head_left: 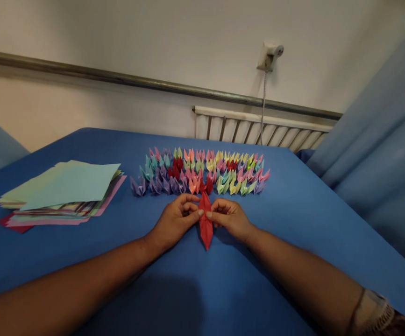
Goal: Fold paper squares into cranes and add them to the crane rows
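A narrow, pointed piece of folded red origami paper (206,228) is held upright-lengthwise between my two hands, its lower tip pointing toward me. My left hand (177,215) pinches its left edge between thumb and fingers. On the opposite edge, my right hand (230,218) grips it the same way, thumb on the front face. Just beyond the paper's upper tip stand rows of small folded paper cranes (234,187) in purple, pink, green, yellow, teal and red. The fingertips behind the red paper are partly hidden.
A loose stack of coloured paper sheets (72,186), light blue on top, lies at the left of the blue-covered table (293,224). Behind are a wall rail (135,80), a radiator (258,123) and a socket with a cord (268,58). A blue curtain (380,140) hangs at right.
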The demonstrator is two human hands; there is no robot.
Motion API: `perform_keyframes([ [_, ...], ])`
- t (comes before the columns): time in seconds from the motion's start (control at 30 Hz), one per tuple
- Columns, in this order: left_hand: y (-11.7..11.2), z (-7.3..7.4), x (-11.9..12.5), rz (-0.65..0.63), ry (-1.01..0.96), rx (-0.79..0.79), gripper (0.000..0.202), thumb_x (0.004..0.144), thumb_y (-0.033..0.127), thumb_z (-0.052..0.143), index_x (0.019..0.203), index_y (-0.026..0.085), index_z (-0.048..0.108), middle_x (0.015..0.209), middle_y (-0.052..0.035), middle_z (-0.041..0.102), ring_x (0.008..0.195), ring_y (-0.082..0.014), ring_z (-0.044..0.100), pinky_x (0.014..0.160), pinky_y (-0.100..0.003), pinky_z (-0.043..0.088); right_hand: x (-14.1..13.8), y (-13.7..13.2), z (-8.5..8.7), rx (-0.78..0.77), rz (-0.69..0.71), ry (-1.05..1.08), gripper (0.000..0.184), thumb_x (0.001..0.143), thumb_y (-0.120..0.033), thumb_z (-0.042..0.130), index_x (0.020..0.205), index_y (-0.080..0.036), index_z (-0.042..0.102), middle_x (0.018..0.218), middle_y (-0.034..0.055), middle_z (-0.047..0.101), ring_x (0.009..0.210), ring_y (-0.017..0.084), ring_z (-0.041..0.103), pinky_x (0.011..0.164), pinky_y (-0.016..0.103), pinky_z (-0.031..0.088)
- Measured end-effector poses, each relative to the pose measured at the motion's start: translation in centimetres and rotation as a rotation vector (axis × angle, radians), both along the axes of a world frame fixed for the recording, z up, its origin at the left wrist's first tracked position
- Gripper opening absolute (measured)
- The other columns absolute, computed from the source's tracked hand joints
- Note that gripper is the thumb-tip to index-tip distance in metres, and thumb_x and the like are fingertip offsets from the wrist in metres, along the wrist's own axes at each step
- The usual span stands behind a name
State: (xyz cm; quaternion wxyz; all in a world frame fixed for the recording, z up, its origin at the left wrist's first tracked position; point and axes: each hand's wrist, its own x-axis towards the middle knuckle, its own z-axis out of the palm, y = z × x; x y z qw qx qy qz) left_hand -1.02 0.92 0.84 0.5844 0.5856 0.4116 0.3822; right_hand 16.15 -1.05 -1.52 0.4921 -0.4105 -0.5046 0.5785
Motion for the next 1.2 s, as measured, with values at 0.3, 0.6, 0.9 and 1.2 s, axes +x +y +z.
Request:
perform_keyframes([
  [0.3,0.6,-0.4,-0.3,0.049,-0.042,0.022,0.032,0.075,0.035,0.071,0.097,0.017,0.056,0.063,0.0048,0.063,0.058,-0.0118,0.059,0.059,-0.024,0.046,-0.1,-0.2,-0.3,0.019,0.044,-0.046,0.033,0.066,-0.043,0.079,0.064,-0.019,0.057,0.056,-0.005,0.056,0.047,0.008,0.047,0.049,0.022,0.04],
  [0.6,-0.4,-0.4,-0.1,-0.007,0.02,0.078,0.025,0.073,0.029,0.074,0.082,0.018,0.053,0.075,0.0028,0.061,0.07,-0.0123,0.06,0.066,-0.025,0.047,-0.2,0.0,0.1,0.011,-0.112,-0.014,0.043,0.062,-0.054,0.08,0.062,-0.02,0.054,0.046,-0.0073,0.051,0.04,0.007,0.041,0.043,0.021,0.035],
  [0.9,0.2,-0.9,-0.3,-0.01,0.087,0.126,0.013,0.075,0.029,0.068,0.077,0.017,0.063,0.07,0.002,0.06,0.067,-0.013,0.056,0.066,-0.026,0.046,-0.4,-0.2,-0.4,0.094,-0.158,-0.059,0.041,0.066,-0.054,0.077,0.064,-0.02,0.055,0.051,-0.0056,0.052,0.043,0.007,0.042,0.044,0.023,0.033],
  [1.2,-0.9,-0.1,-0.1,-0.099,0.072,0.131,0.022,0.07,0.027,0.075,0.083,0.017,0.06,0.079,0.0002,0.063,0.075,-0.0146,0.061,0.073,-0.028,0.05,-0.1,-1.8,0.1,0.372,-0.16,-0.338,0.016,0.087,-0.035,0.062,0.081,-0.02,0.06,0.069,-0.0008,0.061,0.061,0.013,0.055,0.059,0.025,0.043],
])
